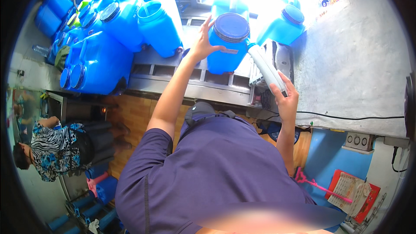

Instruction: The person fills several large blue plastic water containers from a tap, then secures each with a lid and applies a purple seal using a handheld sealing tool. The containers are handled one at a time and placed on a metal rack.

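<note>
A blue plastic water container (226, 57) with a dark blue ribbed screw cap (231, 27) stands upright on a metal counter in front of me. My left hand (206, 44) grips its shoulder from the left, fingers spread beside the cap and the thumb near a small label. Fingers and thumb of my right hand (286, 94) close around the lower end of a pale, textured cylindrical tool (267, 66). The tool's blue upper end points at the container's right shoulder; whether they touch is unclear. Left of it stands an uncapped blue container (159, 29) with a tube at its mouth.
Several blue containers (100, 61) crowd the counter's left end. Another capped one (282, 26) stands at the back right, by a raised grey surface (351, 58) crossed by a black cable (351, 118). A metal ledge (182, 87) edges the counter. A person (61, 149) is at the left.
</note>
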Demonstrator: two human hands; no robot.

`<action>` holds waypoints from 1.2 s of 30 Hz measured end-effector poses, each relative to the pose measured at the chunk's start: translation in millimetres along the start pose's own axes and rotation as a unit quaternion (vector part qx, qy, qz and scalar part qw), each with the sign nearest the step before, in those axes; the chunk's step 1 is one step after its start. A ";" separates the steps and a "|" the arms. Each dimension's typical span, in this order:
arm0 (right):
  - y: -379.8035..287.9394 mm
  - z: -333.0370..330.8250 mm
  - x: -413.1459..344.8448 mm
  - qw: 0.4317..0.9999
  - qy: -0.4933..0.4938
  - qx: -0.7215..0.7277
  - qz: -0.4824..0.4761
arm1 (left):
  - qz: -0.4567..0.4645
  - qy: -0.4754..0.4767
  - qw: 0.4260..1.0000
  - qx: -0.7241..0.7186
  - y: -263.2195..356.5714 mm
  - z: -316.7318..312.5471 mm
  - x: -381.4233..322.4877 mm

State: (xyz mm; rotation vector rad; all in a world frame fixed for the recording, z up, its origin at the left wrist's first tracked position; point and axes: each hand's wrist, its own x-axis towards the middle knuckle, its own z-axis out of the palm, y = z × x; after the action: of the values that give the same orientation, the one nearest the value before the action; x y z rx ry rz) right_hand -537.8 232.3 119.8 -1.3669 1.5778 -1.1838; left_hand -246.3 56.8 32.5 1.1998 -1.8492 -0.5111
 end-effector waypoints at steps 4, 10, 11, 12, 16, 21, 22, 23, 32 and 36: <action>-6.0 12.3 -6.2 1.000 -0.025 0.004 0.011 | -0.008 0.049 0.999 -0.012 7.8 7.9 -13.2; -12.1 19.7 -11.1 0.999 -0.044 -0.002 0.027 | -0.020 0.092 0.995 -0.012 17.6 19.0 -26.5; -11.2 17.9 -10.9 0.998 -0.055 0.007 0.030 | -0.020 0.095 0.995 -0.018 18.6 19.7 -27.3; -9.8 17.3 -9.0 0.999 -0.034 -0.010 0.022 | -0.029 0.094 0.995 -0.019 19.6 20.1 -28.2; -7.4 14.4 -4.1 1.000 -0.004 -0.016 -0.020 | -0.044 0.097 0.994 -0.025 23.0 21.0 -30.6; -10.2 17.8 -8.8 0.999 -0.022 0.009 -0.029 | -0.048 0.096 0.993 -0.043 23.1 23.2 -31.1; -9.5 17.4 -10.1 0.999 -0.023 0.010 -0.022 | -0.049 0.092 0.994 -0.042 22.2 22.8 -31.2; -7.9 17.3 -10.8 1.000 -0.026 0.010 -0.014 | -0.054 0.088 0.994 -0.043 21.3 22.0 -31.6; 20.5 -1.4 -1.9 1.000 0.001 -0.006 0.005 | 0.013 0.071 0.997 -0.008 11.8 17.3 -23.6; 22.9 6.1 -10.5 0.995 -0.052 0.037 0.071 | 0.002 0.035 0.999 -0.014 7.2 12.9 -16.3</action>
State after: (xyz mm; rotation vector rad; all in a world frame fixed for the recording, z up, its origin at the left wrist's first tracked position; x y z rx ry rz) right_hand -537.6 241.8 95.7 -1.2279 1.5158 -1.0595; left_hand -257.8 73.1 23.4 1.1819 -1.7792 -0.4850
